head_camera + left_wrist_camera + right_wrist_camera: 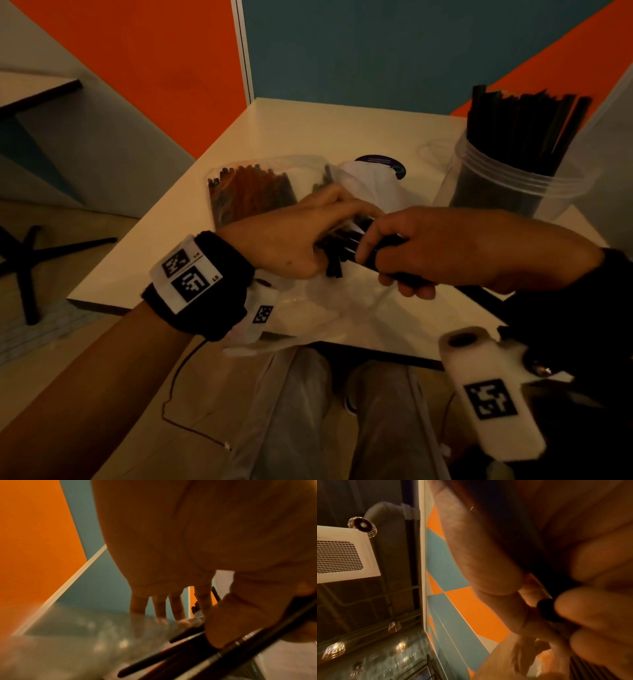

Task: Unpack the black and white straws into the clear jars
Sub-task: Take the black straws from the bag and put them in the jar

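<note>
A bundle of black straws is held between both hands over the table's near edge. My left hand grips one end of the bundle together with clear wrapping; in the left wrist view its thumb presses on the straws. Around the other end my right hand curls its fingers, and the right wrist view shows a black straw tip poking out between them. A clear jar at the right stands upright, packed with black straws. No white straws can be made out.
A clear bag with dark and orange-brown straws lies behind my left hand on the pale table. Crumpled white plastic hangs over the near edge. A dark round lid sits mid-table. Orange and blue partitions stand close behind.
</note>
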{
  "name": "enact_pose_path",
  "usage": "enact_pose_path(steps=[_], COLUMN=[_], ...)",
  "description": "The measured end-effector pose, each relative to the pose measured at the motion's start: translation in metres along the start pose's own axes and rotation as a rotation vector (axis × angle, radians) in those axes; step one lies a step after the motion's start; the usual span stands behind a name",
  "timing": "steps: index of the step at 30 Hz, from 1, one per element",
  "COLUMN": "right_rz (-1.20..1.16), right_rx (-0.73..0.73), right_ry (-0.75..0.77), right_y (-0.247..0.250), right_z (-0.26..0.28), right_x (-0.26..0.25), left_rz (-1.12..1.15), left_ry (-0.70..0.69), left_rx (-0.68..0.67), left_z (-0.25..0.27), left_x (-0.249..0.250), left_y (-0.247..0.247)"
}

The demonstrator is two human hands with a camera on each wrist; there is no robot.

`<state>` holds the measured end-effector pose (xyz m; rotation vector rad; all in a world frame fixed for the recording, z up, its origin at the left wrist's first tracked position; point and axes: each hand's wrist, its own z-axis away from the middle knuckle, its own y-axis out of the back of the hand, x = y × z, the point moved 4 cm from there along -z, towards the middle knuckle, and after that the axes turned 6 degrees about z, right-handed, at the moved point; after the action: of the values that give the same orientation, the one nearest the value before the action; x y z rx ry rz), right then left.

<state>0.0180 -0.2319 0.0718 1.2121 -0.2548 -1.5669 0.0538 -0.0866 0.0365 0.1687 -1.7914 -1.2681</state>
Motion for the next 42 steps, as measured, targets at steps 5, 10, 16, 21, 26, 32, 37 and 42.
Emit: enact_pose_path(steps=[5, 10, 16, 21, 26, 32, 37, 42], right_rz=[-0.186, -0.428, -0.921, -0.731, -0.211, -0.203, -0.190, -0.225], right_rx=[-0.026, -0.056, -0.205, 0.045, 0.383, 0.538, 0.563, 0.620], right_ry=[0.056, 0.067, 0.215, 0.369, 0.572, 0.732, 0.772, 0.772], right_y=[0.007, 0.009, 0.037, 0.055, 0.048, 0.037, 0.044, 0.058], right_z=[-0.002, -0.007, -0.004, 0.000, -0.004, -0.019, -0.012, 0.006], right_x=[-0.003, -0.006, -0.001, 0.002, -0.023, -0.051, -0.054, -0.055], left_rz=[-0.003, 0.261, 0.373, 0.500, 0.449, 0.464, 0.419, 0.421], left_ry=[-0.146, -0.074, -0.069, -0.048, -0.057, -0.096, 0.028, 0.119], left_rx=[0.156, 0.301, 0.328, 0.476, 0.540, 0.604, 0.594, 0.468], left_z=[-0.014, -0.018, -0.016, -0.013, -0.012, -0.006, -0.003, -0.001], left_x=[0.015, 0.011, 0.006, 0.002, 0.005, 0.010, -0.004, -0.007], left_y=[-0.016, -0.019, -0.009, 0.009, 0.018, 0.019, 0.016, 0.009])
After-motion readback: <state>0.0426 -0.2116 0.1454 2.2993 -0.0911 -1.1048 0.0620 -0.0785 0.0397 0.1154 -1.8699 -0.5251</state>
